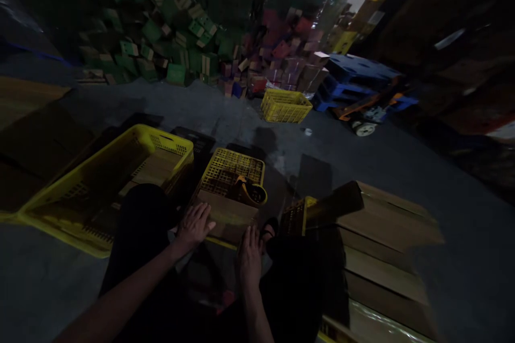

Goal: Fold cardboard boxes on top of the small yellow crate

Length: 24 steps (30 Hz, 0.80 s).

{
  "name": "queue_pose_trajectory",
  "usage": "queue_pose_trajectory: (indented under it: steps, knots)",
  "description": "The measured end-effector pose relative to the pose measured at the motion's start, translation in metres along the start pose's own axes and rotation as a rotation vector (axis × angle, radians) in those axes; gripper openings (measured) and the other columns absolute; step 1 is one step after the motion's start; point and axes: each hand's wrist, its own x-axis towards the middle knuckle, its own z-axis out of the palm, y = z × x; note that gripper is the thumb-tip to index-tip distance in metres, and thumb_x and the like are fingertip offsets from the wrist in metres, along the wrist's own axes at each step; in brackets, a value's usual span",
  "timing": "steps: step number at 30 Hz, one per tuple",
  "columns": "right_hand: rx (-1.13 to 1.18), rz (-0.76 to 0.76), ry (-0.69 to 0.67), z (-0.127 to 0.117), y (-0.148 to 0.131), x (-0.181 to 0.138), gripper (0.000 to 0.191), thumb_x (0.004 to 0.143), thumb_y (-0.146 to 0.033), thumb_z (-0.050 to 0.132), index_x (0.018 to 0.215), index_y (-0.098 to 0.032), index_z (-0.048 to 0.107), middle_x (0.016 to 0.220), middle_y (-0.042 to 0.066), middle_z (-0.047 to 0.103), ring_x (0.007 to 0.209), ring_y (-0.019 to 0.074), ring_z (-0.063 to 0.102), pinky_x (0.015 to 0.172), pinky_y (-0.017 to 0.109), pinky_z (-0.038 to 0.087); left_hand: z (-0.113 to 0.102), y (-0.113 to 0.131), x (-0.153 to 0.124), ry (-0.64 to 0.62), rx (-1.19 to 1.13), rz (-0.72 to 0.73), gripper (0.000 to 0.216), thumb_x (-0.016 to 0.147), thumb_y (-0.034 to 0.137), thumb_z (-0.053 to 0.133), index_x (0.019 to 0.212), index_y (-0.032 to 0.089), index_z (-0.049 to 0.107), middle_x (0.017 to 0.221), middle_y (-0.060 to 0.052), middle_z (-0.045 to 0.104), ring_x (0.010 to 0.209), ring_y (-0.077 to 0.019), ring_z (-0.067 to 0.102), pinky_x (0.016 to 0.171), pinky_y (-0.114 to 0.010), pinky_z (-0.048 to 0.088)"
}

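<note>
A brown cardboard piece (pixel 227 216), perhaps a flat box, lies on the near part of a yellow plastic crate (pixel 231 161) that looks turned bottom up. My left hand (pixel 196 225) rests on the cardboard's left end, fingers stretched out. At its near right corner, the fingers of my right hand (pixel 250 252) are extended along the edge, with nothing visible in them. Just beyond the cardboard, a tape dispenser (pixel 251 192) with a dark roll and yellow-orange parts sits on the crate. The scene is dim, so fine contact is hard to see.
Left stands a large yellow crate (pixel 167 142) with cardboard inside. Right are stacked cardboard sheets (pixel 386 220) and another yellow crate (pixel 295 217). Farther off are a yellow basket (pixel 285 107), blue pallets (pixel 362 72), a pallet jack (pixel 364 118) and heaped green boxes (pixel 177 72).
</note>
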Motion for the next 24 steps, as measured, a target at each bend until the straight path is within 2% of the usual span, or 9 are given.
queue_pose_trajectory:
  steps: [7,14,18,21,24]
  knots:
    - [0.009,0.017,-0.02,0.0,-0.001,0.0,0.064,0.092,-0.005,0.032,0.154,-0.006,0.047,0.162,0.019,0.042,0.152,0.0309,0.037,0.121,0.048,0.034,-0.013,-0.003,-0.008,0.016,0.056,-0.058,0.056,0.105,0.048,0.042,0.145,0.011,0.057,0.148,-0.018,0.059,0.138,-0.0338,0.053,0.116,-0.054,0.037]
    - [0.066,-0.026,0.045,0.008,0.006,-0.003,0.065,0.094,-0.007,0.031,0.158,-0.008,0.039,0.165,0.018,0.037,0.155,0.0302,0.032,0.121,0.049,0.034,0.0,-0.008,0.001,0.037,0.091,-0.085,0.062,0.105,0.05,0.039,0.153,0.012,0.049,0.16,-0.018,0.044,0.146,-0.0332,0.045,0.122,-0.055,0.028]
    - [0.053,-0.008,0.02,0.006,0.003,0.0,0.058,0.099,-0.014,0.031,0.154,-0.004,0.045,0.162,0.021,0.041,0.153,0.0327,0.035,0.119,0.05,0.036,0.009,-0.016,-0.003,0.016,0.095,-0.046,0.068,0.105,0.054,0.037,0.156,0.01,0.044,0.163,-0.019,0.039,0.149,-0.0336,0.039,0.12,-0.055,0.031]
    - [0.055,0.018,0.024,0.002,-0.003,0.002,0.056,0.102,-0.025,0.034,0.151,-0.003,0.049,0.159,0.023,0.044,0.149,0.0342,0.042,0.118,0.05,0.037,0.017,-0.014,-0.018,0.015,0.104,-0.014,0.075,0.101,0.06,0.044,0.153,0.005,0.048,0.162,-0.024,0.037,0.151,-0.038,0.035,0.118,-0.052,0.034]
    - [0.048,0.025,0.034,-0.002,-0.006,0.002,0.057,0.104,-0.03,0.034,0.15,-0.001,0.05,0.157,0.025,0.046,0.147,0.0354,0.044,0.118,0.05,0.037,0.022,-0.003,-0.036,0.02,0.132,0.006,0.089,0.092,0.069,0.056,0.151,0.002,0.05,0.162,-0.031,0.032,0.152,-0.0457,0.029,0.119,-0.057,0.031]
